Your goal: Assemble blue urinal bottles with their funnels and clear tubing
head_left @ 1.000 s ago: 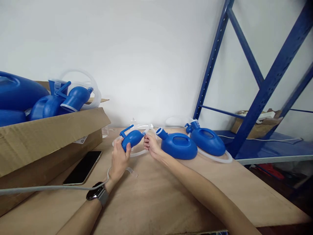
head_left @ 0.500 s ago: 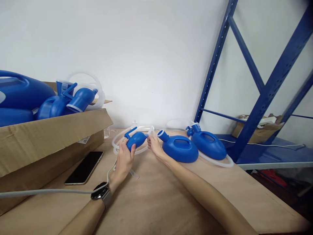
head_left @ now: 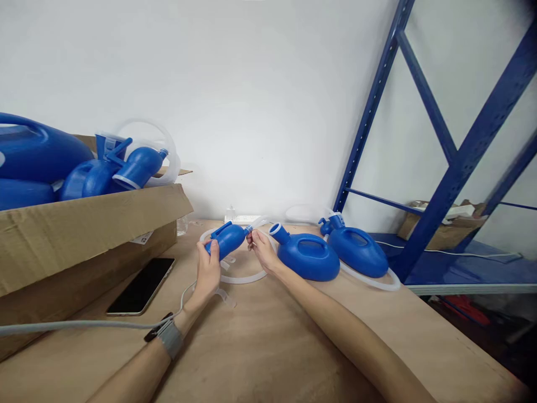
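A blue plastic urinal funnel, rounded with a narrow nozzle, lies tilted in my left hand, its fingers wrapped around the wide end. By the nozzle, my right hand has its fingers pinched together; what is between them is hidden. A translucent tube runs from about the nozzle and loops on the table below. Right of my right hand stands a blue urinal bottle with an open neck and a moulded handle. Behind it is a second blue urinal bottle with a funnel and tube beside it.
On the left, a cardboard box holds several blue bottles and funnels. A phone lies beside it on the wooden table. At the wall is a white power strip. A blue metal shelf stands right; a cable crosses my left wrist.
The funnel has shifted slightly left, and its arm-like lid now lies close against the body instead of sticking up. The tube loop has moved nearer on the table. My right hand stays by the nozzle.
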Motion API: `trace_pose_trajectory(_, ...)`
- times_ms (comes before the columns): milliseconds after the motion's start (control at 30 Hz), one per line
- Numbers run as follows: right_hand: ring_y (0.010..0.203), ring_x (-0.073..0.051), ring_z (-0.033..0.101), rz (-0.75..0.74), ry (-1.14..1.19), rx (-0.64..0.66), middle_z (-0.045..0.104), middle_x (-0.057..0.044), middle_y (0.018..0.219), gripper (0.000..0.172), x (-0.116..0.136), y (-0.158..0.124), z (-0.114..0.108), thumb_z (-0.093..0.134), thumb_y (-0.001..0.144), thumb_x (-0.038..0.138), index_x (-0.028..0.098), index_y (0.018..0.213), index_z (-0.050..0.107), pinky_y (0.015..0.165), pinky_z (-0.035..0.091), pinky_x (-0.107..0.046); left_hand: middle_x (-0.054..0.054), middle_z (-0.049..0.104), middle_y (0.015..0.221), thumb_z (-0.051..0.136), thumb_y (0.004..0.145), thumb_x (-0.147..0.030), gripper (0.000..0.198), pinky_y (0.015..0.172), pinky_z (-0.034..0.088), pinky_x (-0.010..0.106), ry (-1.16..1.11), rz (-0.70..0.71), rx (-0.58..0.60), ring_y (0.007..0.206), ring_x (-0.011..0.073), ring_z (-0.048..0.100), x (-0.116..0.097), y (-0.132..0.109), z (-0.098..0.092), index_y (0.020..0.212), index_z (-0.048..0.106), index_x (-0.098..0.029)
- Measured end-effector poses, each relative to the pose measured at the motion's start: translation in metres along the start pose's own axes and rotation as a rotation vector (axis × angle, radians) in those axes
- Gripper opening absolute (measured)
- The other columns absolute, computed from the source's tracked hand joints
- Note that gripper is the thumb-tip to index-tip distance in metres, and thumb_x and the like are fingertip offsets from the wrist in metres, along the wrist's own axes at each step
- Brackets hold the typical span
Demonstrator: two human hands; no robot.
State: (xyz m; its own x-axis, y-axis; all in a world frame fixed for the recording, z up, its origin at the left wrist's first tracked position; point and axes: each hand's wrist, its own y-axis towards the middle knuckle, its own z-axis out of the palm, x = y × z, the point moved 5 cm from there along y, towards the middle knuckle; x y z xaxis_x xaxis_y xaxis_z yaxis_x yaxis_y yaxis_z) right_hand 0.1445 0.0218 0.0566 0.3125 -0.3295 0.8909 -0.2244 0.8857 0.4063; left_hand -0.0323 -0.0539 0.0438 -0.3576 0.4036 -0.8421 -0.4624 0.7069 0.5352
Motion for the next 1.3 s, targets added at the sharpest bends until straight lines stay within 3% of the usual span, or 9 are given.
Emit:
trace_pose_trajectory(133,0.069,-0.014,0.050,0.001,-0.032,0.039,0.058,-0.002,0.078,0.050,-0.003,0.002,-0.007,0.071,0.079,0.068,0.019,0.078,0.064,0.061,0.041,-0.027,0.013,0.066,0.116,0.048,0.094,-0.059,0.044,0.096,0.050,0.046,0.055,0.013,0.008,0.109,0.0302,0.064,-0.007,-0.002,-0.001,0.115,0.051,-0.021)
trace_pose_trajectory(300,0.078,-0.016,0.061,0.045,-0.045,0.121,0.066,-0.004,0.085,0.048,-0.005,0.003,-0.011,0.077,0.075,0.065,0.018,0.082,0.069,0.065,0.045,-0.025,0.014,0.066,0.121,0.043,0.098,-0.057,0.042,0.099,0.050,0.045,0.047,0.002,-0.034,0.114,0.0299,0.064,-0.007,-0.002,-0.005,0.116,0.051,-0.021)
trace_pose_trajectory(533,0.083,-0.015,0.068,0.166,-0.042,0.208,0.070,-0.006,0.097,0.045,-0.011,0.000,-0.019,0.078,0.077,0.060,0.018,0.093,0.071,0.068,0.051,-0.024,0.012,0.068,0.112,0.043,0.099,-0.060,0.046,0.090,0.054,0.042,0.012,-0.021,-0.044,0.106,0.0283,0.067,-0.003,-0.001,-0.008,0.118,0.053,-0.020)
trace_pose_trajectory(833,0.076,-0.015,0.069,0.133,-0.162,0.392,0.071,-0.006,0.091,0.043,-0.010,0.004,-0.018,0.073,0.084,0.057,0.015,0.094,0.072,0.060,0.052,-0.022,0.010,0.069,0.101,0.043,0.098,-0.065,0.049,0.079,0.058,0.041,-0.004,-0.053,-0.045,0.092,0.0274,0.070,-0.001,-0.002,-0.008,0.117,0.053,-0.020)
trace_pose_trajectory(1033,0.063,-0.013,0.065,0.107,-0.146,0.333,0.066,-0.002,0.077,0.044,-0.014,0.008,-0.019,0.075,0.081,0.059,0.016,0.084,0.067,0.053,0.050,-0.023,0.010,0.067,0.105,0.041,0.099,-0.062,0.047,0.079,0.058,0.041,-0.006,-0.052,-0.040,0.094,0.0269,0.069,0.003,-0.002,-0.008,0.118,0.052,-0.020)
trace_pose_trajectory(1300,0.058,-0.012,0.058,0.043,-0.062,0.168,0.060,0.002,0.067,0.050,-0.011,0.005,-0.013,0.074,0.077,0.067,0.018,0.081,0.063,0.062,0.050,-0.027,0.014,0.068,0.115,0.043,0.098,-0.058,0.044,0.092,0.054,0.045,0.090,0.038,-0.036,0.108,0.0303,0.066,-0.005,-0.002,-0.006,0.118,0.052,-0.020)
